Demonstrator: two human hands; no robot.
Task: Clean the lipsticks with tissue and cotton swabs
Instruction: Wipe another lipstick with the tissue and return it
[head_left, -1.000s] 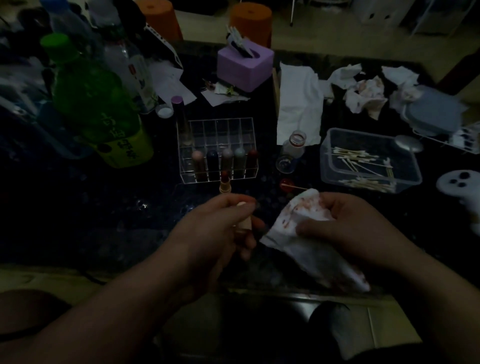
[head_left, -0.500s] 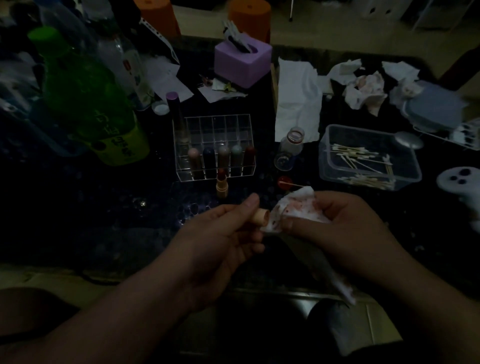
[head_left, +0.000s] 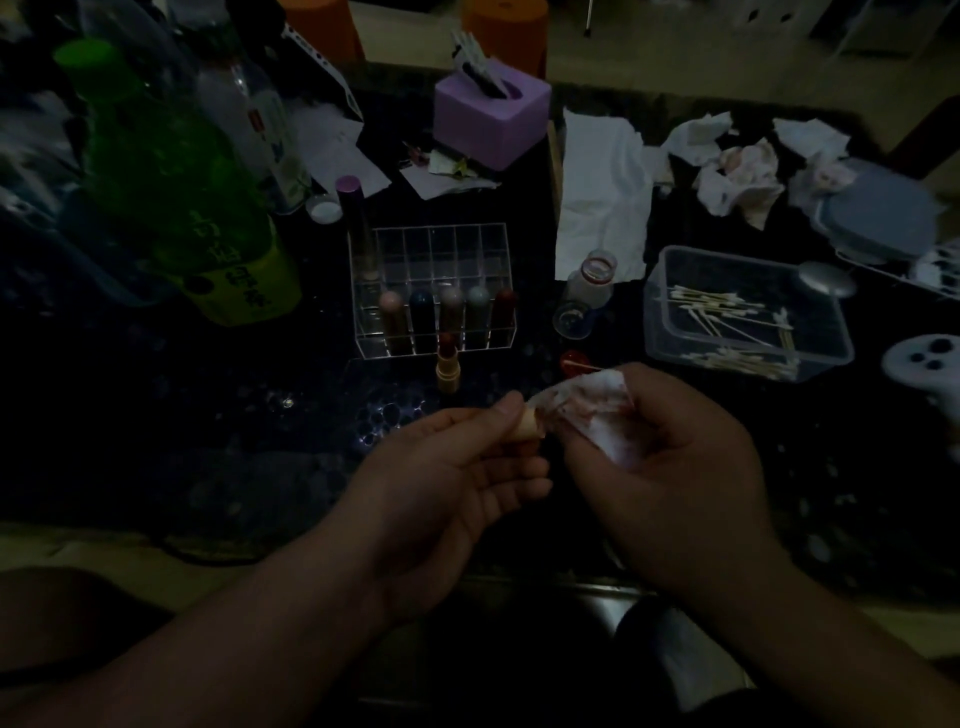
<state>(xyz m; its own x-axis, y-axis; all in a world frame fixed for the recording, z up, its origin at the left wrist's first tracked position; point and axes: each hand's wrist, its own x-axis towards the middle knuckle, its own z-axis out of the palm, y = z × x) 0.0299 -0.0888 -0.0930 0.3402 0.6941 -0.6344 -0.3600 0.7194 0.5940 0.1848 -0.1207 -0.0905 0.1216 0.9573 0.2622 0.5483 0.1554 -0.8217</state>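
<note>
My left hand (head_left: 457, 467) pinches a small beige lipstick cap (head_left: 529, 429) between thumb and fingers, its end pointing right. My right hand (head_left: 675, 467) grips a red-stained white tissue (head_left: 587, 410) and presses it against that end. An open lipstick (head_left: 447, 364) with a gold base stands on the dark table just in front of a clear organizer (head_left: 434, 291) that holds several capped lipsticks. A clear tub of cotton swabs (head_left: 743, 317) sits to the right.
A green bottle (head_left: 176, 197) and clear bottles stand at far left. A purple tissue box (head_left: 491, 117), a flat tissue (head_left: 602, 197), crumpled tissues (head_left: 737, 176), a small jar (head_left: 589, 280), a red cap (head_left: 574, 361) and a white controller (head_left: 930, 364) surround the work spot.
My left hand turned the cap from upright to pointing right. My right hand brought the tissue up against its end, and the tissue is bunched tighter in my fingers.
</note>
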